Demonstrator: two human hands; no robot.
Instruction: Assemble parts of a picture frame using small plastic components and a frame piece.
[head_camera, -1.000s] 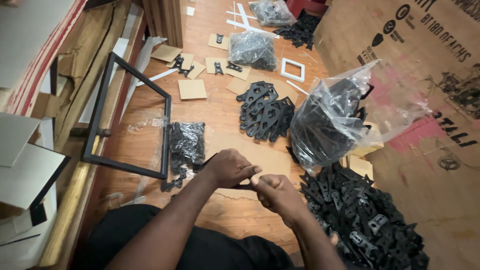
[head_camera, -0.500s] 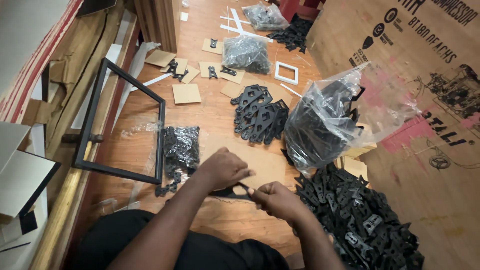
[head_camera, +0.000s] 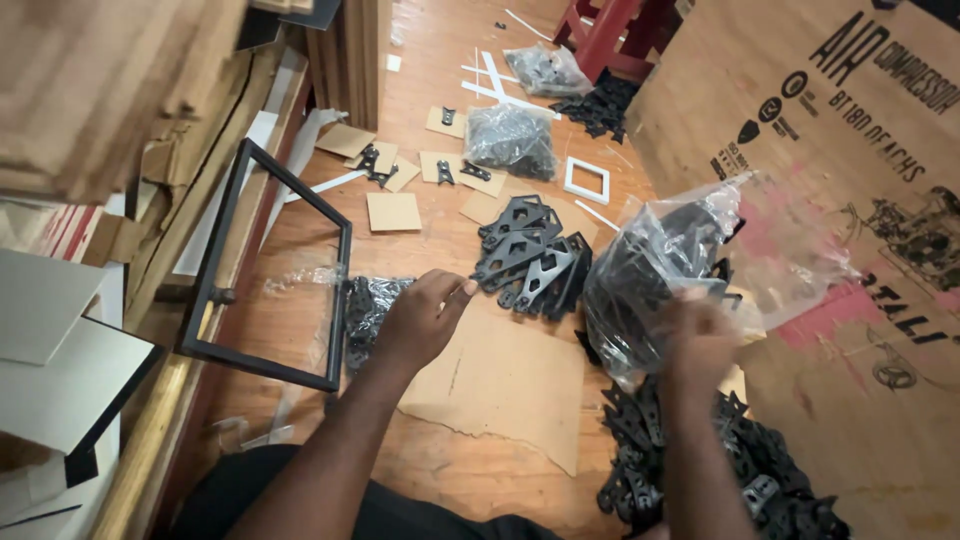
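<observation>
Black brackets (head_camera: 532, 262) lay stacked at mid-floor, between the two hands, on the wooden floor (head_camera: 450, 60).

Far left, a black picture frame (head_camera: 268, 272) leaned by stacked boards, and just right of it sat a small clear bag of black parts (head_camera: 368, 305). The left hand (head_camera: 420, 318) hovered over that bag and the edge of a torn cardboard sheet (head_camera: 500, 385), fingers curled narrow, thumb and forefinger pinched; whether anything sat in the pinch I could not tell. Right of the stack, a big clear plastic bag (head_camera: 680, 265) bulged with more black pieces. The right hand (head_camera: 698, 335), blurred, pressed against its lower side, grip unclear. Below it spread a loose heap of black brackets (head_camera: 730, 470), and a printed cardboard box (head_camera: 840, 200) closed the right edge.
</observation>
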